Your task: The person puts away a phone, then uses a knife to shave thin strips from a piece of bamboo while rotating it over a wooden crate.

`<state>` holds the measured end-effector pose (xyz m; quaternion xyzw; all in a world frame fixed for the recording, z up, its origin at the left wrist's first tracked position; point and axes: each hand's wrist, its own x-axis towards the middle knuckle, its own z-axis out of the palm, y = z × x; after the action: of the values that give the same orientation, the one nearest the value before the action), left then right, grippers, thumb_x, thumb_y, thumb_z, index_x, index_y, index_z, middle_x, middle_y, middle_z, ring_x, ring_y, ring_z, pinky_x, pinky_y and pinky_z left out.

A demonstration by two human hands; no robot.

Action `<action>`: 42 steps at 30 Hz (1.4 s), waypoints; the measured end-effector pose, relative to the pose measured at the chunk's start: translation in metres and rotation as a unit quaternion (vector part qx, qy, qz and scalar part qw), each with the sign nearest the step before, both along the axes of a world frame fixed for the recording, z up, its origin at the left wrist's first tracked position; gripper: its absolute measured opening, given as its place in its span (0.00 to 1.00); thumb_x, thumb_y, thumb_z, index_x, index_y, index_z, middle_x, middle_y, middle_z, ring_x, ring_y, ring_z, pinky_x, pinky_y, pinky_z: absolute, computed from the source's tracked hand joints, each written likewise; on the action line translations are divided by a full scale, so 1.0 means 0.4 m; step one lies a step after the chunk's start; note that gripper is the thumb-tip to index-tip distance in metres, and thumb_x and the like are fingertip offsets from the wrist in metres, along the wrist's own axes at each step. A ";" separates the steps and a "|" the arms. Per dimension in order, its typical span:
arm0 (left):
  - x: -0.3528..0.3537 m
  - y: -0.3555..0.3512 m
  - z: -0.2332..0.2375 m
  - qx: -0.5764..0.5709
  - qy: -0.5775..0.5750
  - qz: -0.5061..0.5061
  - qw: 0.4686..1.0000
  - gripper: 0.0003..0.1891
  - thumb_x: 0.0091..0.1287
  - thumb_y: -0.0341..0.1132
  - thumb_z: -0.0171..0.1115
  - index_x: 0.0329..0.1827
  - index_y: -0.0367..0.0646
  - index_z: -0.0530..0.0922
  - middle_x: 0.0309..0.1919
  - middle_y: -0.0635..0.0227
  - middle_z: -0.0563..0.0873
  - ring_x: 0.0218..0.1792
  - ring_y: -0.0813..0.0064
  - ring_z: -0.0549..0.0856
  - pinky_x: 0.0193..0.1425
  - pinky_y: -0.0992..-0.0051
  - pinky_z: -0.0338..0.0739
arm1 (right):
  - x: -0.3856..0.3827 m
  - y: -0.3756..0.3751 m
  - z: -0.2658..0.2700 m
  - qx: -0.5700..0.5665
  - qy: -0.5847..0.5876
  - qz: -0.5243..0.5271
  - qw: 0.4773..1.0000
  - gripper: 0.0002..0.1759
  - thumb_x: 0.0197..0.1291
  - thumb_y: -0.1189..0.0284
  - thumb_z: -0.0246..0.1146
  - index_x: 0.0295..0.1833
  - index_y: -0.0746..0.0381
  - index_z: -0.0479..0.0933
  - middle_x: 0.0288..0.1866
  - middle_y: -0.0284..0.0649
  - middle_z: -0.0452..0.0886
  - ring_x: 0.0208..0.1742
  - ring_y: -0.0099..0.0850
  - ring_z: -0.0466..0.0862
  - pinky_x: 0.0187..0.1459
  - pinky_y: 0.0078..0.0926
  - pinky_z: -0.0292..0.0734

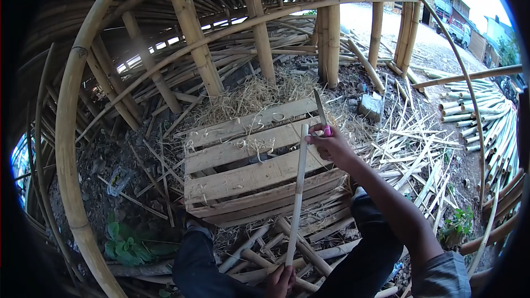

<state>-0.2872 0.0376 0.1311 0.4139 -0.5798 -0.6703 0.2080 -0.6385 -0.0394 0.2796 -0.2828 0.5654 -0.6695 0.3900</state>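
Observation:
My right hand (330, 144) grips a knife (320, 109) with a pink handle, its blade pointing up. The blade's base sits at the top end of a long thin bamboo stick (298, 187). My left hand (280, 280), low in the frame, holds the stick's bottom end, so the stick stands nearly upright between my knees. Behind the stick lies a wooden pallet (243, 179) with curled bamboo shavings (256, 146) on its slats.
Bamboo posts (193, 33) and bent bamboo poles (69, 149) frame the shelter. Split bamboo strips (411, 152) litter the ground at right, with stacked poles (486, 116) beyond. Dry straw (259, 91) lies behind the pallet. Short bamboo pieces (309, 248) lie by my feet.

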 end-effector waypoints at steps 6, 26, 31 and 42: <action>-0.038 -0.138 0.083 0.201 0.121 -0.213 0.948 0.16 0.73 0.44 0.44 0.50 0.39 0.67 0.28 0.64 0.77 0.27 0.76 0.79 0.32 0.78 0.75 | 0.022 -0.003 -0.009 -0.041 -0.116 0.060 0.991 0.11 0.58 0.72 0.66 0.33 0.58 0.69 0.15 0.20 0.57 0.12 0.12 0.53 0.14 0.17 0.42; -0.124 -0.208 0.235 -0.053 0.076 -0.085 0.992 0.13 0.75 0.39 0.42 0.34 0.41 0.66 0.15 0.77 0.63 0.15 0.89 0.60 0.17 0.84 0.54 | 0.182 -0.011 -0.032 0.055 0.689 0.070 0.719 0.04 0.44 0.69 0.62 0.25 0.58 0.77 0.19 0.39 0.78 0.21 0.38 0.79 0.21 0.36 0.70; -0.113 -0.216 0.241 0.007 0.092 -0.102 0.991 0.13 0.75 0.37 0.43 0.33 0.39 0.67 0.12 0.75 0.64 0.13 0.85 0.63 0.19 0.80 0.58 | 0.141 -0.043 -0.050 0.029 0.710 -0.009 0.704 0.07 0.47 0.68 0.62 0.25 0.59 0.78 0.19 0.41 0.78 0.20 0.41 0.79 0.22 0.38 0.71; -0.114 -0.212 0.206 0.354 0.262 -0.193 0.877 0.23 0.72 0.54 0.43 0.45 0.40 0.72 0.15 0.75 0.68 0.15 0.87 0.63 0.20 0.85 0.60 | 0.016 -0.022 -0.002 0.131 0.557 -0.143 0.808 0.16 0.56 0.66 0.60 0.23 0.68 0.72 0.11 0.47 0.67 0.14 0.42 0.64 0.21 0.37 0.60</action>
<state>-0.3327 -0.0472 0.2135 0.1490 -0.2962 -0.9416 0.0578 -0.6319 -0.0481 0.2790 -0.4695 0.8018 -0.3651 -0.0581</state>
